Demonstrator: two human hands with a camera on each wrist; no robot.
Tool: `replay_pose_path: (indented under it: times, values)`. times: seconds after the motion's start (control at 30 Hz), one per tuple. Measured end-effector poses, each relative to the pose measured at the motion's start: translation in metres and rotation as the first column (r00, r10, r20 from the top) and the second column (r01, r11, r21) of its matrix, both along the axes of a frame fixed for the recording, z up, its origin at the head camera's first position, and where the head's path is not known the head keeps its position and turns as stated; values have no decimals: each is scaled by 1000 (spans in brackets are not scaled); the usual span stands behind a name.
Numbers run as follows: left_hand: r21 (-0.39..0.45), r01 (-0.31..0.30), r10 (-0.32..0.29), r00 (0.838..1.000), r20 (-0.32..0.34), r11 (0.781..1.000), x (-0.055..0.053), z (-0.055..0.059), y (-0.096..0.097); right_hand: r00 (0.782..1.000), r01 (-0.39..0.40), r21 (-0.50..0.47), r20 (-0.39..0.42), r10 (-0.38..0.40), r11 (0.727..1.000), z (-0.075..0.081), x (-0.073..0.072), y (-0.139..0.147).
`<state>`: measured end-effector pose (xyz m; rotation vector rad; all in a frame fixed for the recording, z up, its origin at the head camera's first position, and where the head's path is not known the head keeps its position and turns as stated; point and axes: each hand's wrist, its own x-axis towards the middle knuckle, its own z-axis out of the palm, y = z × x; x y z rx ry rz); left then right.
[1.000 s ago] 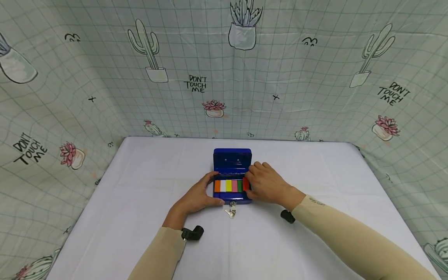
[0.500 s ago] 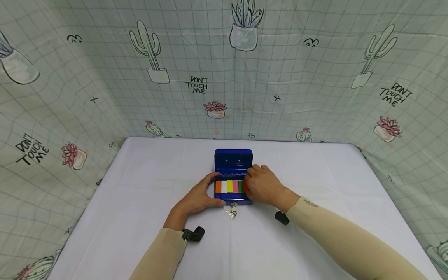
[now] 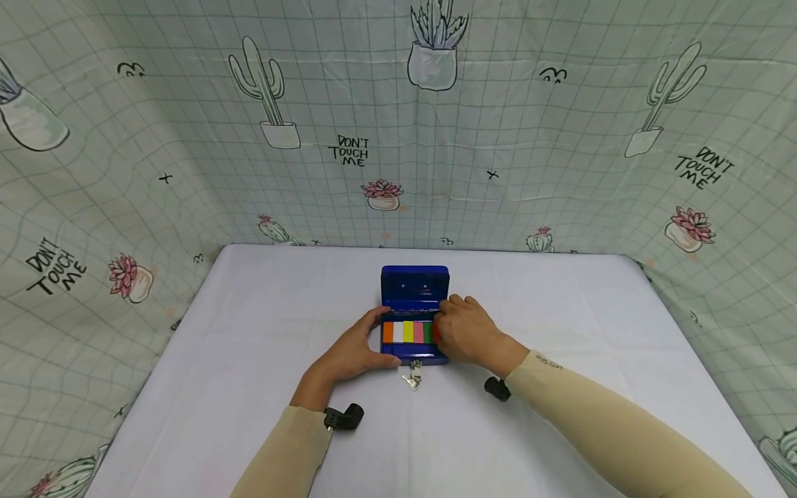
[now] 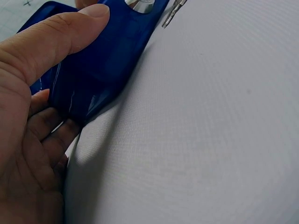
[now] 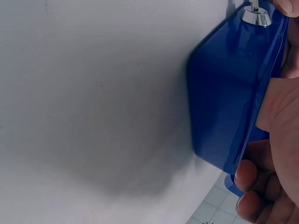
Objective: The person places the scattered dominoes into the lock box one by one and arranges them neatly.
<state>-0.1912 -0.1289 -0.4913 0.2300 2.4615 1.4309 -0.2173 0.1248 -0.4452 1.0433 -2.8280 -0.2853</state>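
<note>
A small blue metal cash box point(image 3: 415, 351) stands on the table with its lid point(image 3: 415, 282) raised. Across its inside lies a row of coloured blocks: orange point(image 3: 388, 333), white point(image 3: 398, 333), yellow, pink and green, with a red block point(image 3: 436, 334) at the right end. My left hand point(image 3: 349, 351) grips the box's left side, its thumb on the front wall in the left wrist view. My right hand point(image 3: 468, 333) reaches over the right rim and pinches the red block, which it mostly covers. In the right wrist view the thumb dips inside the box.
Keys point(image 3: 412, 380) hang from the lock point(image 5: 256, 17) on the box's front. White cloth covers the table point(image 3: 299, 290). A patterned curtain point(image 3: 529, 124) stands behind and along both sides.
My right hand has shifted slightly left and down over the red block, covering more of it. The left hand and the box have stayed in place.
</note>
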Motion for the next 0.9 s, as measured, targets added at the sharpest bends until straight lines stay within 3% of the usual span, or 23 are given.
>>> replay_pose_path:
  times: [0.63,0.9]
  values:
    - [4,10,-10,1000,-11,1000,2,2,0,1000,7,-29,8,-7,1000,-6,-1,1]
    - [-4,12,-12,1000,-12,1000,2,4,0,997,-39,-95,-69,33,995,-10,-1,5]
